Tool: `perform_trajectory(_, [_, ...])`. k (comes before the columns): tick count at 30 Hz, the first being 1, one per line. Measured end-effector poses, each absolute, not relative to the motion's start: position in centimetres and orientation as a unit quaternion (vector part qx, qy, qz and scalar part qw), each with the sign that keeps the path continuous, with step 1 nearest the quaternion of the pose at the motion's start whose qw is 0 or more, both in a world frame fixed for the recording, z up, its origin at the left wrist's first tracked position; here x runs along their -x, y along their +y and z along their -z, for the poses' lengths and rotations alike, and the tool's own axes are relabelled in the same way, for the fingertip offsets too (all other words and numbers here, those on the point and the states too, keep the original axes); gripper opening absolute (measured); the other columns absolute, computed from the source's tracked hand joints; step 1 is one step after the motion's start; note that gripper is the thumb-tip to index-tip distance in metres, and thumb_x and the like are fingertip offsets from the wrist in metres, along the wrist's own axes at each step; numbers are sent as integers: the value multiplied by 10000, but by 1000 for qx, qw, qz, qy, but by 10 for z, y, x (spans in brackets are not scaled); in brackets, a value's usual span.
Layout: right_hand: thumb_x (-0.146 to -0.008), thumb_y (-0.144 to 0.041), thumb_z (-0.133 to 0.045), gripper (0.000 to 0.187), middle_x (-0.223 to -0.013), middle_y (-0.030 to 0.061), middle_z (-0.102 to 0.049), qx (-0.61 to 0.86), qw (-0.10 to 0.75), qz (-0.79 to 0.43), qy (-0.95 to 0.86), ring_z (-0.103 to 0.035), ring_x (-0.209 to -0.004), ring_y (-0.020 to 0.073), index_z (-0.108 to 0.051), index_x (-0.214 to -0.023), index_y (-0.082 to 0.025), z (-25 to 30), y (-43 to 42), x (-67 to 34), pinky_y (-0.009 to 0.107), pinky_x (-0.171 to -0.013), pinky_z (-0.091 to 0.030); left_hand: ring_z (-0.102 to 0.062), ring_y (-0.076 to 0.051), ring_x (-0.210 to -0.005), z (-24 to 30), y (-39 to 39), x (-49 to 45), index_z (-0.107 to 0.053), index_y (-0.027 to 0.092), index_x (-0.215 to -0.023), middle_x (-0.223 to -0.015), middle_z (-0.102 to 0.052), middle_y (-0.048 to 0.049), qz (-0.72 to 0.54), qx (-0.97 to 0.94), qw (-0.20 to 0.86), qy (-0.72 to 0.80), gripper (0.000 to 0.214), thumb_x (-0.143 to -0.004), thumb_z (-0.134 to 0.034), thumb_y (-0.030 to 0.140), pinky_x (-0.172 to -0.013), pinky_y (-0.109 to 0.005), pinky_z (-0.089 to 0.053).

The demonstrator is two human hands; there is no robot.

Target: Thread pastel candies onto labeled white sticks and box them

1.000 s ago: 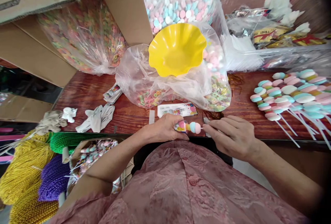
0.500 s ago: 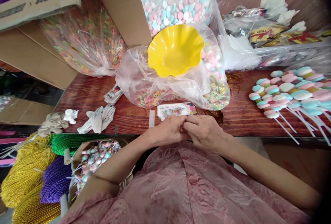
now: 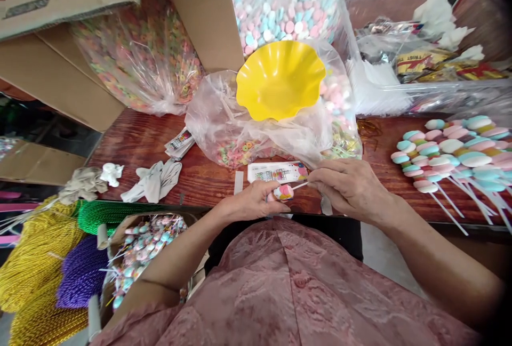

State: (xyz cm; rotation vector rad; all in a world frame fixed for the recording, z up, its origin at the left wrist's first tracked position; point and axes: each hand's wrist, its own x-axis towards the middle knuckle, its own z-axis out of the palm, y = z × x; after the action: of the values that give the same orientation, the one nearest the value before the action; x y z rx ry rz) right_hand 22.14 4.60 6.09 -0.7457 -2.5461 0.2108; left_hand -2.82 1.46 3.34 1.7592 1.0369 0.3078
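Near the table's front edge, my left hand (image 3: 254, 199) is closed around the candy end of a lollipop (image 3: 284, 192), which looks pink and white with a printed wrapper. My right hand (image 3: 350, 186) pinches the white stick (image 3: 301, 185) at its far end, so the lollipop lies sideways between both hands. Just behind them is a stack of printed white wrappers (image 3: 272, 171), partly covered by my fingers. A yellow wavy-rimmed bowl (image 3: 282, 82) rests on clear bags of ring-shaped and pastel candies (image 3: 236, 151) behind the wrappers.
Finished candy sticks (image 3: 448, 149) lie in a pile at right, below a clear plastic bin (image 3: 424, 93). Gloves (image 3: 154, 180) and more wrappers (image 3: 179, 143) lie left. A cardboard box (image 3: 200, 10) stands back left. Below the edge are a box of lollipops (image 3: 140, 250) and coloured cords (image 3: 36, 260).
My hands were together over the lollipop, hiding it. Now my right hand has moved right and slightly up along the stick, and the candy end shows in my left hand.
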Motion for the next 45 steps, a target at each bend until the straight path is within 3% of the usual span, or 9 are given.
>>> perform_trajectory(5, [-933, -132, -448, 234, -713, 25, -637, 266, 219, -38, -938, -529, -640, 142, -655, -838, -188, -64, 49, -221, 296, -620, -337, -583, -173, -786, -32, 12, 26, -600, 178, -952, -849, -650, -16, -105, -766, 424, 473, 218, -838, -660, 354, -768, -284, -447])
perform_trajectory(14, [-936, -186, -447, 243, -665, 27, -633, 228, 150, -57, -960, -467, -560, 134, -628, -774, -177, -60, 49, -189, 320, -576, -219, -596, -195, -948, -40, 13, 12, -660, 165, -1031, -1002, -686, -50, -222, -698, 551, 401, 373, -786, -739, 433, -891, -328, -476])
perform_trajectory(23, [-961, -177, -445, 251, -689, 19, -625, 224, 184, -158, -944, -490, -606, 115, -622, -783, -165, -57, 57, -202, 284, -593, -248, -496, -35, -526, -42, 19, 30, -724, 132, -939, -743, -665, -11, -215, -447, 772, 397, 476, -736, -753, 562, -623, -207, -508])
perform_trajectory(27, [-934, -131, -426, 286, -626, 8, -561, 215, 197, -124, -948, -407, -555, 114, -592, -704, -167, -57, 55, -194, 298, -566, -215, -438, -23, -387, -35, 15, 21, -733, 103, -811, -598, -640, -8, -255, -396, 764, 441, 468, -645, -823, 531, -353, -139, -276])
perform_trajectory(30, [-924, -128, -433, 262, -666, 19, -572, 237, 247, -98, -935, -430, -583, 126, -617, -743, -171, -53, 53, -188, 294, -558, -247, -477, -41, -400, -34, 11, 13, -741, 105, -800, -550, -614, 0, -313, -376, 730, 478, 450, -619, -843, 505, -329, -131, -227])
perform_trajectory(33, [-935, -211, -511, 187, -957, 61, -642, 333, 388, -153, -846, -519, -683, 135, -646, -1062, -192, -43, 49, -184, 274, -584, -372, -531, -58, -467, -34, 11, 4, -752, 127, -878, -620, -648, -13, -413, -346, 670, 511, 462, -632, -833, 509, -342, -129, -232])
perform_trajectory(35, [-914, -269, -589, 323, -1058, 63, -625, 398, 487, -223, -745, -531, -678, 126, -583, -1234, -227, -34, 43, -179, 272, -584, -433, -530, -59, -502, -33, 12, -2, -754, 143, -887, -653, -650, -13, -472, -337, 631, 515, 445, -657, -814, 520, -363, -137, -257])
perform_trajectory(41, [-864, -208, -667, 26, -811, 10, -641, 375, 528, -374, -664, -611, -759, 150, -690, -871, -216, -16, 21, -161, 290, -697, -508, -527, -75, -619, -26, 7, -17, -750, 194, -954, -856, -661, -27, -489, -429, 568, 505, 435, -778, -698, 588, -483, -188, -405])
perform_trajectory(45, [-888, -157, -611, 126, -821, 11, -671, 352, 560, -379, -648, -640, -766, 146, -710, -863, -230, -16, 24, -164, 296, -724, -526, -485, -72, -543, -22, -1, -15, -713, 185, -1040, -749, -617, -2, -463, -386, 672, 431, 521, -810, -636, 646, -534, -225, -442])
